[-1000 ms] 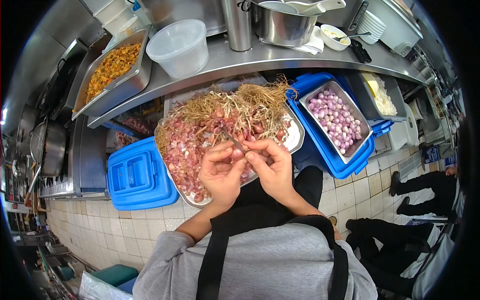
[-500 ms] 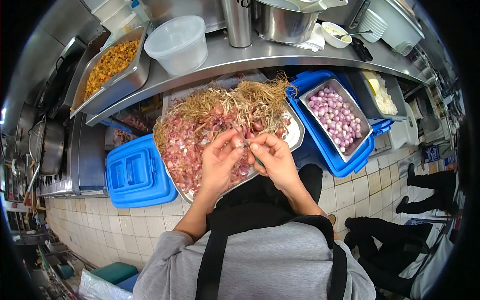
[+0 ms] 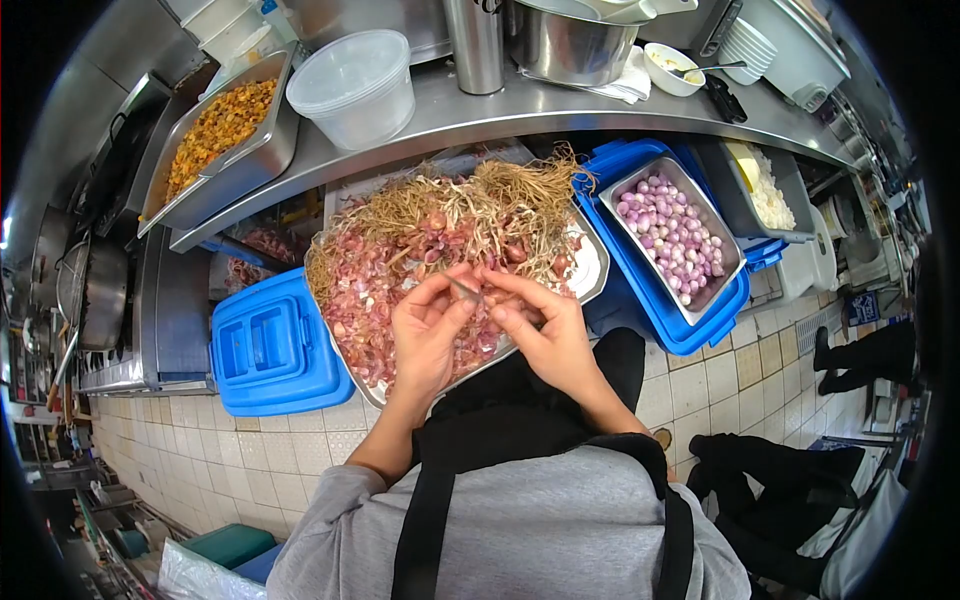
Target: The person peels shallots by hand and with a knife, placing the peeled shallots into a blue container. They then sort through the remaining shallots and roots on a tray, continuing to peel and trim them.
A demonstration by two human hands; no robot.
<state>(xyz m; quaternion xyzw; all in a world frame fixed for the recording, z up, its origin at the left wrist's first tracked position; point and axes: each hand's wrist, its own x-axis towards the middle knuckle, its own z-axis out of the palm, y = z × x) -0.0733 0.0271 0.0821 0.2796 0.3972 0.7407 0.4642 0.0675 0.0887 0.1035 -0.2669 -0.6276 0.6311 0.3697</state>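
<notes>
Above a large metal tray (image 3: 592, 262) of shallots and papery skins, my two hands meet at the fingertips. My left hand (image 3: 425, 335) pinches a small shallot, mostly covered by the fingers. In my right hand (image 3: 545, 325) is a small knife (image 3: 464, 289), its blade pointing up and left across the left fingertips; the handle is hidden in the palm. Reddish skins (image 3: 365, 305) fill the tray's near left part. Dry stalks and roots (image 3: 510, 190) are heaped along the far side, with unpeeled shallots (image 3: 515, 252) among them.
Peeled shallots (image 3: 672, 235) fill a metal pan on a blue lid (image 3: 725, 315) at right. Another blue lid (image 3: 275, 345) lies left. Behind the tray runs a steel counter (image 3: 545, 108) with a plastic tub (image 3: 355, 90) and pot (image 3: 570, 50). People in dark trousers (image 3: 870, 355) are at right.
The knife blade has swung over toward my left fingertips, and its green handle has gone out of sight. My left hand has shifted slightly left; the right fingers are more stretched out.
</notes>
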